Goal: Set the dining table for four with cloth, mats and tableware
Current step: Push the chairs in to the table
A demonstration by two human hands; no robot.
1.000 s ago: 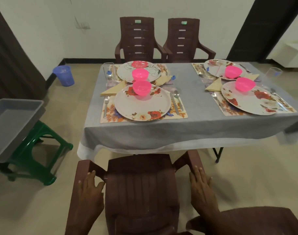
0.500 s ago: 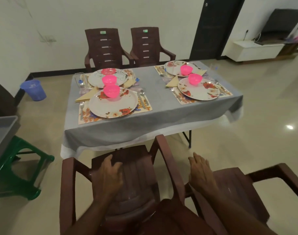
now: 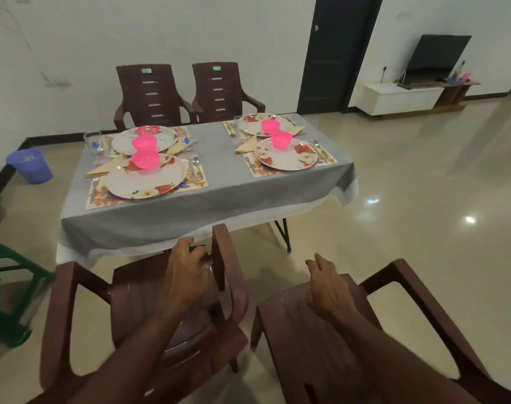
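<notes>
The table wears a grey cloth (image 3: 207, 199) over a white one. On it lie floral mats (image 3: 196, 182) with floral plates (image 3: 149, 183), pink bowls (image 3: 145, 160), folded yellow napkins (image 3: 102, 169), cutlery (image 3: 194, 167) and a glass (image 3: 91, 141). A second pair of settings (image 3: 286, 154) sits at the right end. Two brown chairs stand at the near side. My left hand (image 3: 187, 275) lies on the left chair (image 3: 137, 295), fingers curled over its far edge beside the right armrest. My right hand (image 3: 328, 287) rests flat on the right chair (image 3: 292, 330).
Two more brown chairs (image 3: 149, 94) stand at the table's far side against the wall. A blue bucket (image 3: 31, 166) and a green stool (image 3: 3, 287) are on the left. A dark door (image 3: 332, 53) and a white TV unit (image 3: 399, 97) lie to the right, across shiny floor.
The view has swung right. My left hand moved from the left armrest across to the chair's right side. My right hand left that chair and settled on the second chair.
</notes>
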